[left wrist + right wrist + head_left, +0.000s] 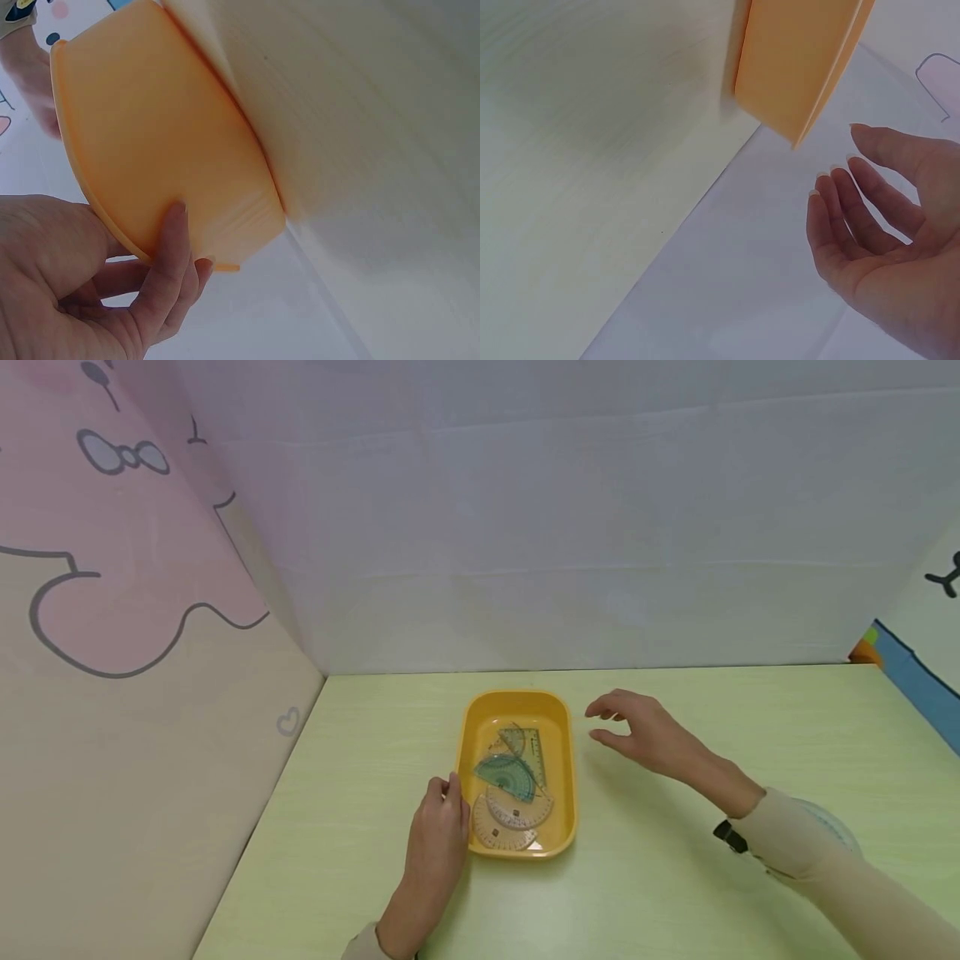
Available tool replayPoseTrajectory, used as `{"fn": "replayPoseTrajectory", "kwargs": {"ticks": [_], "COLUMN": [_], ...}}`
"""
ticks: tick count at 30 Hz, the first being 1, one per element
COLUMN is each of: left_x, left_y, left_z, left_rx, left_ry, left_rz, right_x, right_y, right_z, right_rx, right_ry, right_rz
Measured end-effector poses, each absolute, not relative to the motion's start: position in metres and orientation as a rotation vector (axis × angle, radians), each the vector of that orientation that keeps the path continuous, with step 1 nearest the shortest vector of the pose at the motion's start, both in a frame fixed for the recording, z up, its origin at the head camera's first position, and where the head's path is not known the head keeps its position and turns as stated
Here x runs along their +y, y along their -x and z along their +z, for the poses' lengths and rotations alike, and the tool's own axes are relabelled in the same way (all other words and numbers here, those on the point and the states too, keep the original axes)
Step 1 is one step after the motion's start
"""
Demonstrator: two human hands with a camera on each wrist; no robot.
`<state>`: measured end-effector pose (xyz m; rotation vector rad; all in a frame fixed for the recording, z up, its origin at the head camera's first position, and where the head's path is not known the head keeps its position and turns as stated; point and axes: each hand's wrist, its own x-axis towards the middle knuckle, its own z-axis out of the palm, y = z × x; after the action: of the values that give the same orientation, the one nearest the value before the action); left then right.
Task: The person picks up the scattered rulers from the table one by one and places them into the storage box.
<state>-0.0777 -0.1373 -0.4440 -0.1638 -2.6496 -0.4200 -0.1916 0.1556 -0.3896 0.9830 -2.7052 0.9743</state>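
In the head view, a yellow plastic tray [564, 777] stands on the table. It holds a green protractor [502, 774], clear protractors [531, 817] and a greenish triangular set square [533, 742], partly overlapping. My left hand [438, 831] grips the tray's left rim, with fingers against the outer wall in the left wrist view and the thumb over the edge. To the right of the tray, apart from it, my right hand [641, 732] hovers with fingers loosely bent and nothing between them. The right wrist view also shows that hand [889, 225] near the tray's outer wall [795, 67].
A clear curved piece [832, 827], probably a protractor, lies on the table, partly hidden behind my right forearm. A black strap piece [730, 836] sits at the right cuff. Pale cloth walls [562, 543] stand behind and beside the light green table [660, 893].
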Motion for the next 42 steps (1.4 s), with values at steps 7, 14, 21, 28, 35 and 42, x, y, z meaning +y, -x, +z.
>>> {"fn": "replayPoseTrajectory", "kwargs": {"ticks": [7, 14, 21, 28, 35, 42], "left_x": [-0.138, -0.137, -0.137, -0.137, -0.138, -0.138], "left_y": [0.078, 0.077, 0.077, 0.077, 0.077, 0.077], "left_z": [-0.446, -0.446, -0.445, -0.445, -0.447, -0.446], "left_rx": [-2.664, -2.655, -2.650, -2.639, -2.624, -2.626], "left_ry": [0.157, 0.167, 0.170, 0.177, 0.193, 0.192], "left_rz": [-0.418, -0.414, -0.408, -0.402, -0.390, -0.392], "right_x": [0.164, 0.177, 0.191, 0.201, 0.216, 0.228], "right_y": [0.186, 0.182, 0.177, 0.174, 0.171, 0.169], "right_z": [-0.389, -0.391, -0.395, -0.397, -0.401, -0.407], "right_rx": [-2.714, -2.676, -2.651, -2.620, -2.597, -2.601], "right_ry": [-0.968, -0.968, -0.963, -0.974, -0.982, -0.991], "right_rz": [0.967, 0.960, 0.918, 0.883, 0.830, 0.793]}}
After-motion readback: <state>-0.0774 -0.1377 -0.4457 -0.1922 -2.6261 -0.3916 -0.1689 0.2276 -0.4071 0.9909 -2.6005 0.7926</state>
